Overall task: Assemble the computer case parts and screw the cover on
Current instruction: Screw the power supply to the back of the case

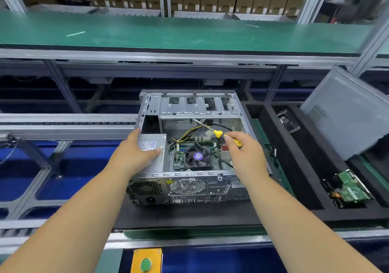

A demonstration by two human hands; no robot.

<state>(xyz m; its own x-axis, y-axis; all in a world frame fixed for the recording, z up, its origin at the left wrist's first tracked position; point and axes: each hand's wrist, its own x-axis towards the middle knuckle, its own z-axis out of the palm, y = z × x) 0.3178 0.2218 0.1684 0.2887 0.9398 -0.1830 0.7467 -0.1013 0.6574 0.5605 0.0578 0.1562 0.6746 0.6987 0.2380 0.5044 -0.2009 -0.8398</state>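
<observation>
Nearest the camera, a yellow box with a green push button (145, 264) sat at the bench edge, below the two forearms reaching into an open computer case (187, 186) that lay on its side on a dark foam tray (212, 213). The left hand (134, 154) rested on the silver power supply (152, 144), thumb laid across its top and fingers down the case's outer wall, steadying the chassis. The right hand (245, 152) pinched the yellow handle of a screwdriver (219, 133) between thumb and fingertips, the shaft angled away from that grip toward the drive cage (200, 106). Done well, the step looked to call for seating the tip squarely in the screw head before turning, the left hand bracing against any slide. Just under the grip sat the motherboard's cooling fan (197, 157); whether the tip met a screw could not be made out. Well right of the grip, the grey cover panel (345, 114) leaned, not yet fitted. Beyond ran a green conveyor belt (168, 34).
</observation>
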